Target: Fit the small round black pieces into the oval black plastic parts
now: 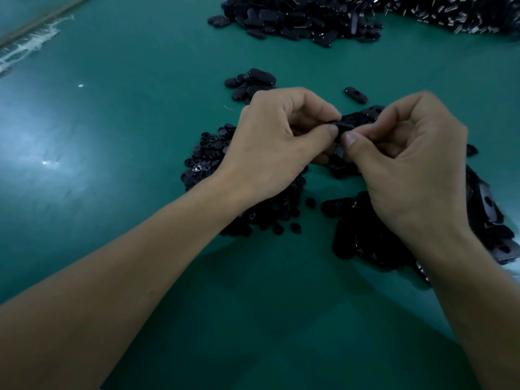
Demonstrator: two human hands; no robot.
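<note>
Both hands meet above the green table, pinching one oval black plastic part (349, 123) between them. My left hand (275, 142) grips its left end with thumb and curled fingers. My right hand (408, 159) pinches its right end, thumb tip against the part. Whether a round piece sits in it is hidden by the fingers. A heap of small round black pieces (205, 161) lies under my left wrist. Loose oval parts (363, 237) are piled under my right hand.
A small cluster of oval parts (250, 83) lies just beyond my left hand, with a single oval part (356, 94) to its right. A large heap of black parts (304, 18) fills the far edge. The table (126, 122) is green; torn tape marks its far left.
</note>
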